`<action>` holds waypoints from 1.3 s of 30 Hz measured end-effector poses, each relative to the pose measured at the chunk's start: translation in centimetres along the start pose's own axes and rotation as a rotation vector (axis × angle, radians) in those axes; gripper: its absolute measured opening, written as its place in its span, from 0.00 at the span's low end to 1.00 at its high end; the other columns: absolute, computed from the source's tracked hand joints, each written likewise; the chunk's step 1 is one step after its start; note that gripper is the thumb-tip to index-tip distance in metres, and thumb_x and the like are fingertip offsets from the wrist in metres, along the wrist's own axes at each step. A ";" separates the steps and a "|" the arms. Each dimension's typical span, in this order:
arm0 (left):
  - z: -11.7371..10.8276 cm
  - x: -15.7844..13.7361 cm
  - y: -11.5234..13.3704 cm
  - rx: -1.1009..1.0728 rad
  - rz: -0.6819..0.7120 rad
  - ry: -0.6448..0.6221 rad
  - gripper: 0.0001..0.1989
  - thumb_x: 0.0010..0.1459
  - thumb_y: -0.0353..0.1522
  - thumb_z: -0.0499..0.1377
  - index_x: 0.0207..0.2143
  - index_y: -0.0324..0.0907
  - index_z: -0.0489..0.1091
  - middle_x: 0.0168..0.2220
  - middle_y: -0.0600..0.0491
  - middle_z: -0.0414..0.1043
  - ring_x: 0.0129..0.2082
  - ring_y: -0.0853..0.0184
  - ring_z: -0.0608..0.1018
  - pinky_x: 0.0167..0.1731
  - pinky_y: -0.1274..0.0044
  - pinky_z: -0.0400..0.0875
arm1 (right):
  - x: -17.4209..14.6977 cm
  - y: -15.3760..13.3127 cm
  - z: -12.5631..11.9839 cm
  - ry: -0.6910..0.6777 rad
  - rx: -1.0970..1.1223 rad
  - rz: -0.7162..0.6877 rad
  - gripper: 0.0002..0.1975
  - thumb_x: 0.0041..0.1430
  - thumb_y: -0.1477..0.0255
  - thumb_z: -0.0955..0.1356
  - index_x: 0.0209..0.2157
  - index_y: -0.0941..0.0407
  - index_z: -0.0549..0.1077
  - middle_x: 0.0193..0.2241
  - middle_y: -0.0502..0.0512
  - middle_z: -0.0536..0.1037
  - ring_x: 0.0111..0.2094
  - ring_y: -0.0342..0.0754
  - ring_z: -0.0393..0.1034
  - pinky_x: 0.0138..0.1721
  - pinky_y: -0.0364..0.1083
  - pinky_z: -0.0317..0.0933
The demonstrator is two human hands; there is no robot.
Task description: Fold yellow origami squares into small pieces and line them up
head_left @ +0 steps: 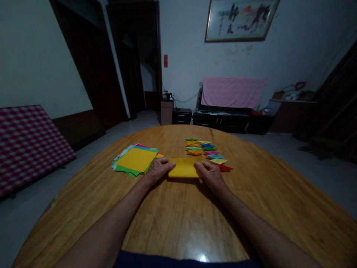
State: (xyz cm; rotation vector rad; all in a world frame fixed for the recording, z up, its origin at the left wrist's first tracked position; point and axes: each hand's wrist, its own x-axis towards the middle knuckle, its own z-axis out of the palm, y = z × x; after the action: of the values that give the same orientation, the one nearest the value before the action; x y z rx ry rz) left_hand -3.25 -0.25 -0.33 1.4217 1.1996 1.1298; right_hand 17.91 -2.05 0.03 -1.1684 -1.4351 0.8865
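Observation:
A folded yellow sheet of paper [183,168] is stretched between my two hands, just over the wooden table. My left hand [159,169] pinches its left end, thumb on top and fingers behind. At the right end, my right hand [212,174] grips it the same way. To the left lies a fanned stack of coloured square paper [136,159], a yellow sheet uppermost. Beyond and right of the held sheet sit several small folded paper boats [209,152] in two rows. A red paper boat [225,168] is partly hidden by my right hand.
The round wooden table [178,216] spreads out under my forearms. Past its far edge stands a low black cabinet [234,121], with a pink cloth [232,92] draped over something on it. A checkered cloth [28,145] hangs at the left.

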 end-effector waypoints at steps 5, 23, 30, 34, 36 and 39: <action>-0.1 0.0 0.0 0.021 0.001 -0.004 0.15 0.44 0.41 0.62 0.21 0.38 0.65 0.18 0.59 0.62 0.19 0.74 0.62 0.21 0.80 0.54 | 0.0 0.0 0.0 0.000 -0.018 -0.013 0.19 0.49 0.57 0.67 0.17 0.56 0.61 0.16 0.46 0.59 0.20 0.40 0.52 0.20 0.41 0.45; 0.4 0.4 -0.6 0.306 0.088 0.054 0.14 0.45 0.38 0.58 0.16 0.40 0.61 0.16 0.60 0.54 0.19 0.73 0.59 0.19 0.79 0.47 | 0.3 0.3 -0.4 0.020 -0.312 -0.023 0.19 0.50 0.58 0.64 0.15 0.56 0.62 0.14 0.47 0.61 0.19 0.41 0.55 0.20 0.41 0.45; 0.5 0.4 -0.6 0.290 0.073 0.046 0.14 0.46 0.39 0.58 0.16 0.40 0.62 0.16 0.59 0.55 0.19 0.73 0.59 0.20 0.79 0.48 | 0.5 0.6 -0.5 0.004 -0.317 -0.007 0.19 0.50 0.59 0.64 0.15 0.57 0.64 0.14 0.47 0.62 0.19 0.41 0.55 0.19 0.41 0.45; 0.5 0.4 -0.5 0.284 0.067 0.046 0.14 0.45 0.39 0.58 0.16 0.40 0.61 0.16 0.60 0.55 0.19 0.73 0.59 0.19 0.79 0.48 | 0.5 0.7 -0.5 0.003 -0.287 -0.011 0.19 0.50 0.59 0.65 0.15 0.57 0.64 0.14 0.47 0.61 0.19 0.41 0.55 0.19 0.41 0.45; 0.5 0.4 -0.5 0.288 0.070 0.042 0.14 0.45 0.40 0.58 0.16 0.40 0.61 0.16 0.60 0.55 0.19 0.73 0.58 0.19 0.79 0.48 | 0.4 0.6 -0.6 0.004 -0.279 -0.006 0.19 0.50 0.58 0.65 0.15 0.57 0.63 0.14 0.47 0.61 0.19 0.41 0.55 0.19 0.41 0.45; 0.5 0.4 -0.5 0.312 0.071 0.042 0.14 0.46 0.40 0.57 0.16 0.40 0.61 0.16 0.60 0.55 0.19 0.73 0.58 0.20 0.78 0.48 | 0.4 0.6 -0.5 -0.005 -0.273 -0.001 0.19 0.50 0.58 0.64 0.15 0.56 0.63 0.14 0.47 0.61 0.19 0.41 0.55 0.20 0.41 0.46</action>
State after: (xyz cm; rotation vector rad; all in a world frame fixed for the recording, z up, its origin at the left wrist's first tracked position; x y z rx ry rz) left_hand -2.82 0.21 -0.88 1.6930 1.4112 1.0576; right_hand 18.55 -1.52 -0.31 -1.3663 -1.5964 0.7072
